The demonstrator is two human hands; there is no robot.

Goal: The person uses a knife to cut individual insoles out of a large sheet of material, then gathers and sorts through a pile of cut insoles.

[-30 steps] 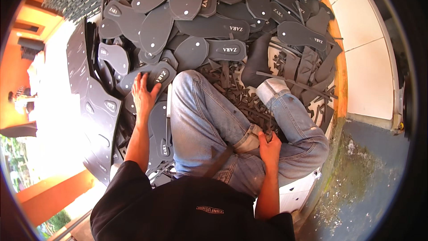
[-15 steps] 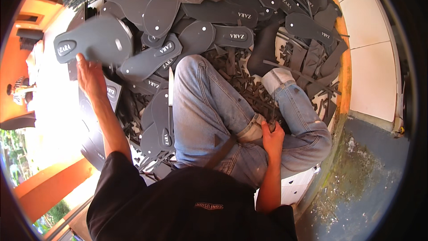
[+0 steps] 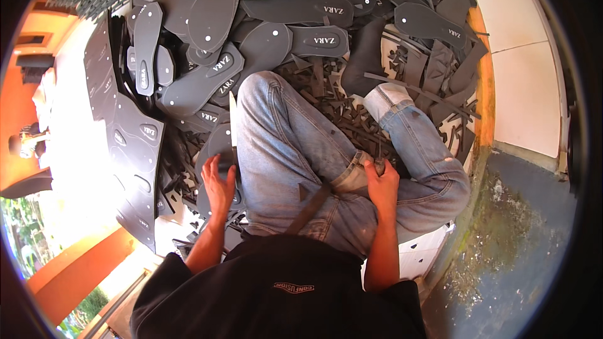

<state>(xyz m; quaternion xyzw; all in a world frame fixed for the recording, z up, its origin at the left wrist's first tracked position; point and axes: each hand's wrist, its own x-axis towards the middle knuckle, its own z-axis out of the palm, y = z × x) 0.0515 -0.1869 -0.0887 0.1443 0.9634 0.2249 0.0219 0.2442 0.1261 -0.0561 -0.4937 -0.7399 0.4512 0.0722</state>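
Observation:
Beside my left thigh, my left hand (image 3: 218, 185) reaches over a dark sole (image 3: 218, 144), its fingers apart and curved. No lifted sole shows in it; whether the fingertips touch the one below is hard to see. My right hand (image 3: 382, 183) rests on my folded leg, closed around the dark handle of a thin pointed tool (image 3: 379, 164). The tool's slim shaft points away from me; its exact kind is unclear. Ahead lies a heap of dark grey sandal soles with white dots and pale lettering, one lone sole (image 3: 147, 47) lying on its left side.
Large dark sheets (image 3: 135, 157) with sole outlines lie at the left. Dark offcuts (image 3: 326, 107) are scattered between my legs, with longer strips (image 3: 433, 81) near my foot. An orange edge (image 3: 483, 107) and white tiles (image 3: 521, 88) border the right side.
My left hand has let go of the sole it held at the far left and come back beside my thigh. That sole now lies on the heap. My right hand keeps the tool.

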